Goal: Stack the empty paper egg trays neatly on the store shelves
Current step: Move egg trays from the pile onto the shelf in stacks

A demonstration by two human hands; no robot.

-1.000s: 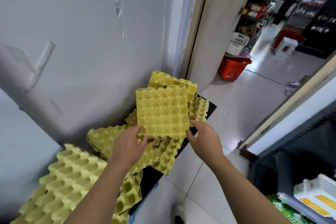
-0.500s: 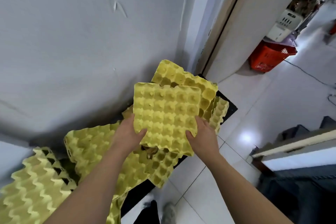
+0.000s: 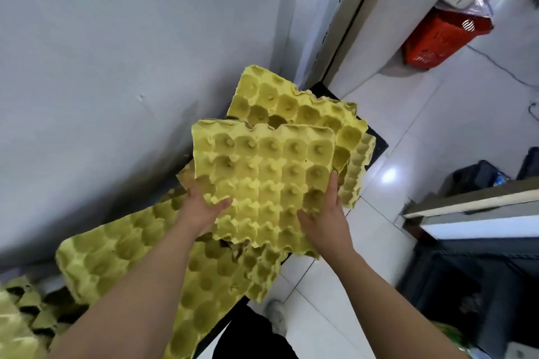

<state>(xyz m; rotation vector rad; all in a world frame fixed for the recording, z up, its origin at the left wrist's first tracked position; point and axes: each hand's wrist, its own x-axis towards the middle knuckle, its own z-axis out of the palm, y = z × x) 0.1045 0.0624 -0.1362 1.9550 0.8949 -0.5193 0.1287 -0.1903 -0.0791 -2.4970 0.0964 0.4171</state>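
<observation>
Down at the far left, a stack of yellow egg trays (image 3: 17,326) shows its wavy edges at the corner of the view, against the pale wall (image 3: 116,67). Just beside it, a large loose tray (image 3: 122,253) lies cups-up, partly hidden under the left forearm. The left hand (image 3: 201,210) grips the lower left edge of the held tray (image 3: 262,178), with the thumb on top and the fingers tucked beneath. This tray is empty and is held slightly tilted above the other trays. Behind it, another tray (image 3: 291,105) sits at an angle with its far corner near the wall, and more trays peek out under its right side. All of them rest on a black shelf surface (image 3: 324,90). The right hand (image 3: 326,216) clasps the held tray's lower right edge, thumb on the top face and fingers running up the side. Further right, white floor tiles (image 3: 437,131) spread out, and a red basket (image 3: 437,38) stands well apart near the top.
</observation>
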